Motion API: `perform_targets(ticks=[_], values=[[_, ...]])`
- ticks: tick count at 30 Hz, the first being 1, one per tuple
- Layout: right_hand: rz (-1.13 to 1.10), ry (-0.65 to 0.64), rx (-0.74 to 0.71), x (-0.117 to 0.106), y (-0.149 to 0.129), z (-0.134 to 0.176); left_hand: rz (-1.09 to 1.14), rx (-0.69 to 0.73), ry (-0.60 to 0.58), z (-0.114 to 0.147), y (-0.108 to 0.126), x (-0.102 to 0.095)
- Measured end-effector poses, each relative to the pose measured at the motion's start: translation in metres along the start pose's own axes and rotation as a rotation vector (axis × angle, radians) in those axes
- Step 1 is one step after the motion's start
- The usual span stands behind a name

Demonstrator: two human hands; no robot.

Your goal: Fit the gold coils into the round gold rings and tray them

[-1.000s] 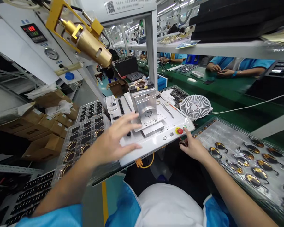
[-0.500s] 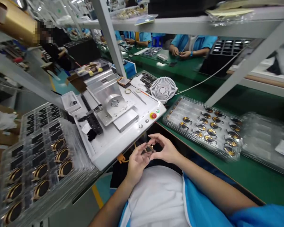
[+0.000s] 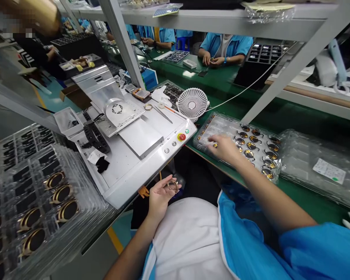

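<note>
Low in front of the white shirt, my left hand (image 3: 160, 196) holds a thin gold-coloured round ring (image 3: 172, 186) between thumb and fingers. My right hand (image 3: 226, 149) reaches over the near left part of a clear plastic tray (image 3: 221, 124). Its fingers point down by a small black-and-gold round part (image 3: 215, 145); blur hides whether they grip it. Several similar round parts with curled black tails, such as this one (image 3: 251, 146), lie in the tray.
A white machine (image 3: 134, 171) with a red button (image 3: 182, 137) stands ahead, carrying tweezers (image 3: 162, 114). Beyond it is a white fan (image 3: 192, 104). Stacked trays of gold-rimmed discs (image 3: 67, 210) stand left. A grey shelf post (image 3: 274, 81) slants on the right; another clear tray (image 3: 300, 155) lies below it.
My right hand has left the ring and moved right and forward to the tray. My left hand keeps the ring. The view has shifted slightly.
</note>
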State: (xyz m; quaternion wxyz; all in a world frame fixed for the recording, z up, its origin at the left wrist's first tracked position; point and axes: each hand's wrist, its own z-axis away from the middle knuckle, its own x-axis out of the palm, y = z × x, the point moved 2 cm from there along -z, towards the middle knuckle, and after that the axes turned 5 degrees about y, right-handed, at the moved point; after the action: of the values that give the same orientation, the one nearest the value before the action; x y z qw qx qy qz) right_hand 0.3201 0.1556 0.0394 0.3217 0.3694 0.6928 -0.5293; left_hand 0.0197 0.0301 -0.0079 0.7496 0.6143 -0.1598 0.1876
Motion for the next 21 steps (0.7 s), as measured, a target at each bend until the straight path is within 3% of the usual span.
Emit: perform_targets(ticks=[3,7,12,17,21], values=[[0.126,-0.012,0.114,-0.01,0.05,-0.024,-0.02,0.037,0.002,0.003,0.001,-0.006],[0.145,-0.048,0.101,-0.004,0.072,-0.033,-0.057,0.052,0.008,0.004,0.003,-0.006],[0.179,-0.096,0.118,-0.001,0.065,-0.033,-0.041,0.023,0.022,0.006,0.004,-0.003],[0.181,-0.052,0.197,-0.018,0.055,-0.028,-0.018,-0.015,0.02,0.008,0.007,-0.003],[-0.289,-0.011,0.266,-0.018,0.019,-0.008,-0.037,-0.071,-0.048,0.01,0.016,0.005]])
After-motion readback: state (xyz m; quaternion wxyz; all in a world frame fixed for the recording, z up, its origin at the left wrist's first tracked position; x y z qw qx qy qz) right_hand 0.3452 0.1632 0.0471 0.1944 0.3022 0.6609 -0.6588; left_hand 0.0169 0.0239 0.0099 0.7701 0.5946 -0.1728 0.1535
